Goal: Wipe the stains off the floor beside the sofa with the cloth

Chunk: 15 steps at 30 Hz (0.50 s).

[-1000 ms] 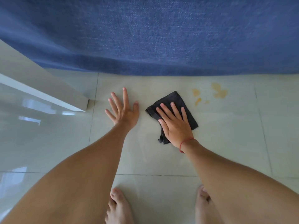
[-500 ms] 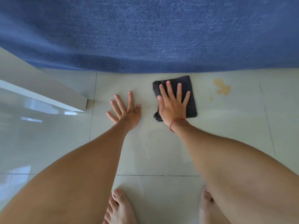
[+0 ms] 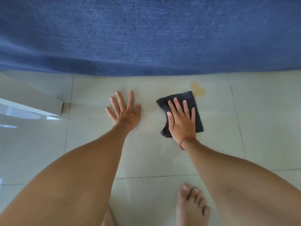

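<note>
A folded dark grey cloth (image 3: 193, 101) lies flat on the pale tiled floor (image 3: 260, 128). My right hand (image 3: 180, 121) presses down on the cloth with fingers spread. A yellowish stain (image 3: 197, 88) marks the floor just beyond the cloth's far right corner, close to the blue sofa (image 3: 146, 35). My left hand (image 3: 125, 111) rests flat on the bare floor to the left of the cloth, fingers apart, holding nothing.
The sofa's blue fabric side fills the top of the view. A glossy white furniture piece (image 3: 29, 101) juts in from the left. My bare right foot (image 3: 192, 206) stands on the tiles near the bottom, and part of my other foot (image 3: 107, 217) shows beside it.
My right hand slid the cloth back from the sofa and to the right. The smaller stains seen a second ago no longer show. The left hand stayed planted.
</note>
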Motion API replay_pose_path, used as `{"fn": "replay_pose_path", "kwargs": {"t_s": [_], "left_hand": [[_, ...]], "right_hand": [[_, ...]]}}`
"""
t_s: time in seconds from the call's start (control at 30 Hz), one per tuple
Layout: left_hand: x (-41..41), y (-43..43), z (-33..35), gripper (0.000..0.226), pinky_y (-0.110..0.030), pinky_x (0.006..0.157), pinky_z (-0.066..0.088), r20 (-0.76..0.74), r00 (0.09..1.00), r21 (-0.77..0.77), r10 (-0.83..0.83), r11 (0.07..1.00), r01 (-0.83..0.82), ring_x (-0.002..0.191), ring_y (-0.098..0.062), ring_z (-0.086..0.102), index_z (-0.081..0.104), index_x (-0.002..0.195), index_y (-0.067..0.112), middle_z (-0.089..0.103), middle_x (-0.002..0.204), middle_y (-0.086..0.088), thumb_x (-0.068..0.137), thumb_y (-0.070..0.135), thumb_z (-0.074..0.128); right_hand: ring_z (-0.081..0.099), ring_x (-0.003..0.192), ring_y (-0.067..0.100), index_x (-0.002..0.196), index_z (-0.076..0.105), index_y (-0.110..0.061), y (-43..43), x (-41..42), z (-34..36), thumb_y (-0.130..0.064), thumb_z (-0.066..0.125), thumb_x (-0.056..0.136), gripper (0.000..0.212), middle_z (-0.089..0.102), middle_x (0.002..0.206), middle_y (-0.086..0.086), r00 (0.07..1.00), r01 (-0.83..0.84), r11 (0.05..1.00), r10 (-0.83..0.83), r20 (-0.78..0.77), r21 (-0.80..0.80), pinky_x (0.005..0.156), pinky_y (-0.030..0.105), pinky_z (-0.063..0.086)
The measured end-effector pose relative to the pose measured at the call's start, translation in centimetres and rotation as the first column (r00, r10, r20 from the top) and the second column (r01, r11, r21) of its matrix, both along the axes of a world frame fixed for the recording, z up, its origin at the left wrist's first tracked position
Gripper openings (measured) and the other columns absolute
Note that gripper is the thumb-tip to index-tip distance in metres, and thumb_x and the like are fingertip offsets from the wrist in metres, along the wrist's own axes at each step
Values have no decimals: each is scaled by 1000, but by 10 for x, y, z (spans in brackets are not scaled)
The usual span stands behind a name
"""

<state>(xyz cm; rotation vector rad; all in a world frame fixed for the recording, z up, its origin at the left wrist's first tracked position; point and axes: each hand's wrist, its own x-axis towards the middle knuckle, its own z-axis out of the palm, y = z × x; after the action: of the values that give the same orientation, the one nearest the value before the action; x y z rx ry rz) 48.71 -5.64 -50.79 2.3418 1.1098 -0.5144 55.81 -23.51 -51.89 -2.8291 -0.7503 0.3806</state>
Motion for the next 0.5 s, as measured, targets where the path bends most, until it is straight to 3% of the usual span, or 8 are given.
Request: {"fn": "replay_pose_path", "kwargs": {"t_s": [0.23,0.4,0.5], "left_hand": [[3,4,4,61,-54,113,-19,-70,998,-42,-9,999,6,143,-25,-34,-18,149,46,-37,155,-1,99,54,16],[5,4,5,61,-55,113,-19,-85,996,-43,-15,999,11,143,-26,-34,-20,148,45,-38,155,-2,99,54,15],[4,5,5,61,-55,112,-19,-91,996,-48,-11,999,7,142,-26,-35,-20,148,46,-39,154,-1,99,55,14]], "right_hand": [[-2,148,28,149,16,-36,65,5,-3,-42,20,101,49,8,161,-7,969,247,969,-247,-7,3,115,58,-6],[3,149,27,149,22,-34,86,-13,-7,-43,21,100,49,13,160,-8,998,58,997,-58,2,51,116,56,-6],[14,148,26,146,31,-32,64,-20,-7,-43,20,98,51,23,158,-8,999,-42,997,40,24,61,117,52,2]]}}
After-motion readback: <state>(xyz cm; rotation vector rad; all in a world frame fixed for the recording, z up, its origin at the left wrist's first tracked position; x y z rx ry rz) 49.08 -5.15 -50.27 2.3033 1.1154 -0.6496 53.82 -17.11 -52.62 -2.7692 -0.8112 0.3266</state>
